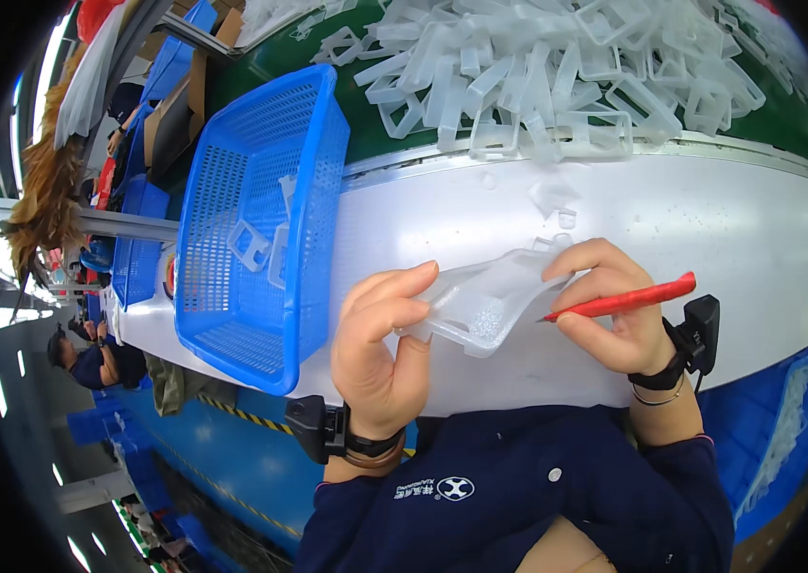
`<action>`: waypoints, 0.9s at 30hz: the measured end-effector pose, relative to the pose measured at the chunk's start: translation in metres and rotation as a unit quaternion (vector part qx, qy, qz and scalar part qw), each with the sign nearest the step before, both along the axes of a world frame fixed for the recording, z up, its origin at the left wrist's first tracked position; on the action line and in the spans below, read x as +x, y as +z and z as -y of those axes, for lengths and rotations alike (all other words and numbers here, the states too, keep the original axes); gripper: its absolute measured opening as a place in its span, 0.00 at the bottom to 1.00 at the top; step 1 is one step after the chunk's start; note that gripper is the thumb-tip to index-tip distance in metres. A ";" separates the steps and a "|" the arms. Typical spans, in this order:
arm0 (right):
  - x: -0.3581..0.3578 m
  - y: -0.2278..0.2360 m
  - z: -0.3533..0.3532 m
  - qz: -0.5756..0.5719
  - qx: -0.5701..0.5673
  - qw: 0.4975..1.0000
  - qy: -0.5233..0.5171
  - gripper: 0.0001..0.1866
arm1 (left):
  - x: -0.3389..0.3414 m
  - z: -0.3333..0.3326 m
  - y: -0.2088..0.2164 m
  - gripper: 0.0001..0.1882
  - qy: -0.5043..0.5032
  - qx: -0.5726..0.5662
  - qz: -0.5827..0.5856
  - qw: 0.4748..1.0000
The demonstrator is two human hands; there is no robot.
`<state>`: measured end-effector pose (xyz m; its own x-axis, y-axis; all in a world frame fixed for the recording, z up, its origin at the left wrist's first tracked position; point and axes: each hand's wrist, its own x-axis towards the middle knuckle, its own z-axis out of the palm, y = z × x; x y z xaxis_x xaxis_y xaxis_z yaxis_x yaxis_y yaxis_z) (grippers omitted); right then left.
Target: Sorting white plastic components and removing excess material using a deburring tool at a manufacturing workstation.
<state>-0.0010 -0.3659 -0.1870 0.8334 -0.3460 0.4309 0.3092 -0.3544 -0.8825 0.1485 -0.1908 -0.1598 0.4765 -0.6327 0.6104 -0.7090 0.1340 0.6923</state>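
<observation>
In front of my chest I hold a translucent white moulded plastic part [490, 301] above the white table. My left hand [380, 349] pinches its left end between fingers and thumb. The fingers of my right hand [619, 310] close round a slim red-handled trimming knife [628, 299], its dark pointed tip close to the part's right side. That hand's upper fingers also rest against the part's right end. Whether the tip touches the plastic I cannot tell. Small clear scraps [556, 205] lie just beyond the part.
A blue perforated basket [313, 229] stands to the left, with several plastic parts inside. A large heap of similar translucent parts [537, 81] covers the green surface [375, 134] at the back. A blue bin [776, 430] sits low at the right. Another person [94, 358] is far left.
</observation>
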 end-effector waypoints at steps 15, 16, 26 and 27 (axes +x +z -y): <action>-0.002 -0.013 0.011 0.075 0.278 0.957 -0.036 0.05 | 0.043 0.048 0.015 0.15 0.166 0.105 0.262 0.945; -0.002 -0.013 0.010 0.058 0.280 0.957 -0.051 0.05 | 0.042 0.068 0.000 0.14 0.102 0.137 0.292 0.941; -0.004 -0.014 0.017 0.075 0.203 0.970 -0.113 0.05 | 0.043 0.109 -0.034 0.05 -0.060 0.146 0.228 0.961; -0.005 -0.012 0.019 0.070 0.210 0.968 -0.116 0.05 | 0.035 0.096 -0.026 0.05 -0.064 0.153 0.223 0.961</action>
<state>-0.0058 -0.3848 -0.1993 0.6561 -0.6860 0.3146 0.3910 -0.0476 -0.9192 0.1839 -0.2872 -0.1859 0.1173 -0.8510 0.5119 -0.9353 0.0786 0.3449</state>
